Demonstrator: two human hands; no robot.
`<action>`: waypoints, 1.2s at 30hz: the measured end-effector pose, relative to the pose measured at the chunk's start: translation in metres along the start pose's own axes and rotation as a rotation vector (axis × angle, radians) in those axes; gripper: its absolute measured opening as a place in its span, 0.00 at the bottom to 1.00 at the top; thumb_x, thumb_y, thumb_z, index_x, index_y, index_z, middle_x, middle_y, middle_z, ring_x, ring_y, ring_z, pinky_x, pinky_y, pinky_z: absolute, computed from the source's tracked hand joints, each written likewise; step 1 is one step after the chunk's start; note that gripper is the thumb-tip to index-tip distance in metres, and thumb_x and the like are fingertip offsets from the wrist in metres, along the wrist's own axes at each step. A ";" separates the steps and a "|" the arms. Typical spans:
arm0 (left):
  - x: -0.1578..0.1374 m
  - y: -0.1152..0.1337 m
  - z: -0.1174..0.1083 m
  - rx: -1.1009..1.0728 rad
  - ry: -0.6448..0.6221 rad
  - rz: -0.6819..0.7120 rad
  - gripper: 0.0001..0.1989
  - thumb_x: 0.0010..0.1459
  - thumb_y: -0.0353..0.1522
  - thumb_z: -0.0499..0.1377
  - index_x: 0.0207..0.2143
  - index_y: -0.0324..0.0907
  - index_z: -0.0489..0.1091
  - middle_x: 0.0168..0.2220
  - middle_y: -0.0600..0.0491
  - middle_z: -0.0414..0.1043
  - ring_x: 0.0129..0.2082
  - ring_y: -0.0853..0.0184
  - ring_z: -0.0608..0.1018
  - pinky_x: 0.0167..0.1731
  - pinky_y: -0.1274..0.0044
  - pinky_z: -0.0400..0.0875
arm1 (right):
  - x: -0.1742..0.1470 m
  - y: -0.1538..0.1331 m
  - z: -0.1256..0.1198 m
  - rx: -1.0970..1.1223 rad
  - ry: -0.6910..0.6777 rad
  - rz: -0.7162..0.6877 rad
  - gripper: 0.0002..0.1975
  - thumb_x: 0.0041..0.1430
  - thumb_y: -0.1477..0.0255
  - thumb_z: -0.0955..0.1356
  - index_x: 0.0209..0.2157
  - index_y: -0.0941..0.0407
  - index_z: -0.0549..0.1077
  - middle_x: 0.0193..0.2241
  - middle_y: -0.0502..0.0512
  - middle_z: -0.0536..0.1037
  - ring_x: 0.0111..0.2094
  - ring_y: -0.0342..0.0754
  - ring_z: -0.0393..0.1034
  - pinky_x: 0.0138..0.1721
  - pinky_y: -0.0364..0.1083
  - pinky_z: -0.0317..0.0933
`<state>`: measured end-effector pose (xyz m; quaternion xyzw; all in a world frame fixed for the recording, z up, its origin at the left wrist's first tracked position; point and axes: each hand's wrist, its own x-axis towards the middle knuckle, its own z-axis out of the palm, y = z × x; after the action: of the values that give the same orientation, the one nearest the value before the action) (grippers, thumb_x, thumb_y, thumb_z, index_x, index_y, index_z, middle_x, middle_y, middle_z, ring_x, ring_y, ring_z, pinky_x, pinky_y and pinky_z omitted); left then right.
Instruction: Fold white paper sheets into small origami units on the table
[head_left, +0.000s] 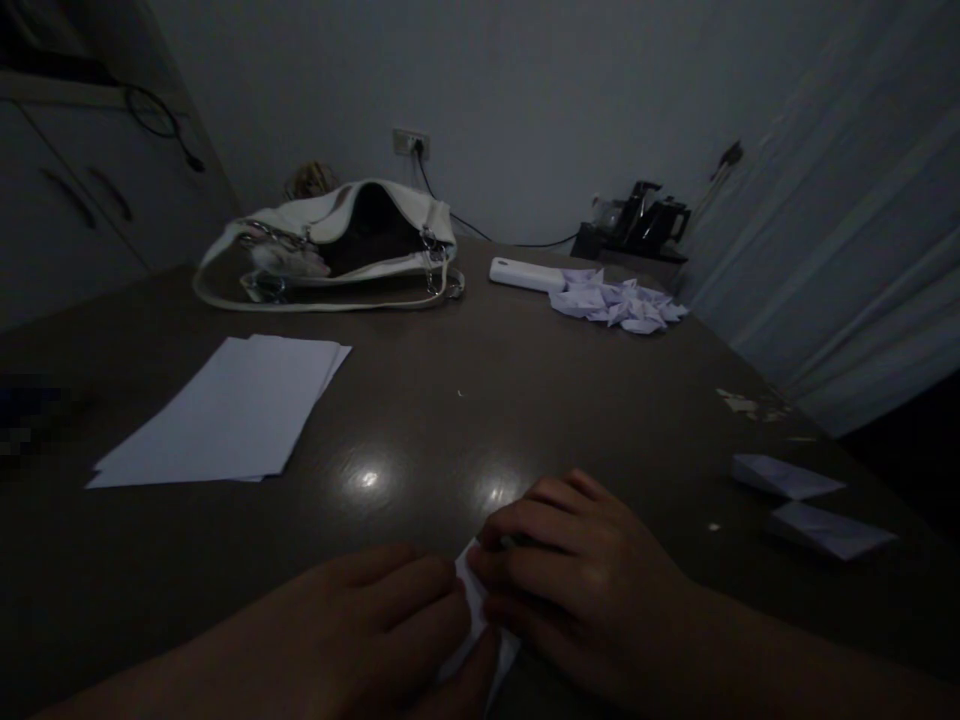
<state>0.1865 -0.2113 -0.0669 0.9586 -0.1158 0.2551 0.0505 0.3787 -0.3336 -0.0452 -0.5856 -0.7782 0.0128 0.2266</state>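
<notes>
A small folded piece of white paper lies at the front of the dark table, between my two hands and partly covered by them. My left hand is closed on its left side, thumb along the lower part of the paper. From the right, my right hand pinches the upper part, its fingers curled. Two folded paper pieces lie farther right on the table. A stack of white paper sheets rests to the left, away from both hands.
A white handbag stands at the back of the brown table. Right of it lie a white, flat-sided long object and a heap of folded papers. A black kettle stands beyond, near a pale curtain.
</notes>
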 end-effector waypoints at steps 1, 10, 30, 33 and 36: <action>-0.001 0.001 0.001 0.003 -0.008 -0.001 0.11 0.65 0.32 0.53 0.48 0.44 0.71 0.38 0.53 0.76 0.38 0.69 0.77 0.40 0.80 0.73 | 0.000 0.000 0.000 0.001 -0.002 -0.001 0.04 0.62 0.72 0.67 0.39 0.54 0.75 0.38 0.46 0.78 0.36 0.43 0.66 0.38 0.47 0.52; 0.017 -0.009 -0.008 -0.053 0.036 0.130 0.12 0.66 0.30 0.50 0.42 0.39 0.73 0.33 0.54 0.75 0.32 0.69 0.74 0.34 0.78 0.72 | 0.001 0.000 0.002 -0.086 0.045 -0.066 0.04 0.63 0.75 0.67 0.36 0.55 0.74 0.36 0.47 0.78 0.35 0.44 0.65 0.37 0.47 0.52; 0.020 -0.008 -0.007 0.008 -0.011 -0.055 0.15 0.68 0.32 0.48 0.43 0.36 0.72 0.33 0.54 0.75 0.33 0.68 0.74 0.37 0.75 0.67 | 0.003 0.014 -0.001 -0.017 0.097 0.069 0.05 0.62 0.74 0.67 0.33 0.56 0.75 0.29 0.49 0.78 0.33 0.45 0.66 0.38 0.47 0.50; 0.020 -0.010 -0.005 0.009 -0.004 -0.046 0.17 0.69 0.32 0.45 0.45 0.37 0.72 0.36 0.54 0.77 0.38 0.68 0.75 0.42 0.76 0.69 | 0.004 0.014 0.000 -0.052 0.088 0.068 0.04 0.61 0.74 0.68 0.31 0.56 0.74 0.29 0.48 0.77 0.33 0.45 0.65 0.38 0.47 0.48; 0.020 -0.011 -0.005 0.039 0.015 -0.020 0.19 0.69 0.31 0.42 0.45 0.36 0.73 0.38 0.52 0.77 0.41 0.67 0.76 0.44 0.77 0.70 | 0.006 0.014 -0.002 -0.062 0.062 0.073 0.04 0.59 0.74 0.69 0.30 0.56 0.74 0.29 0.47 0.77 0.33 0.44 0.64 0.37 0.47 0.47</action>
<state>0.2037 -0.2035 -0.0529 0.9586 -0.1010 0.2640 0.0353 0.3909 -0.3244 -0.0449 -0.6205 -0.7489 -0.0213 0.2318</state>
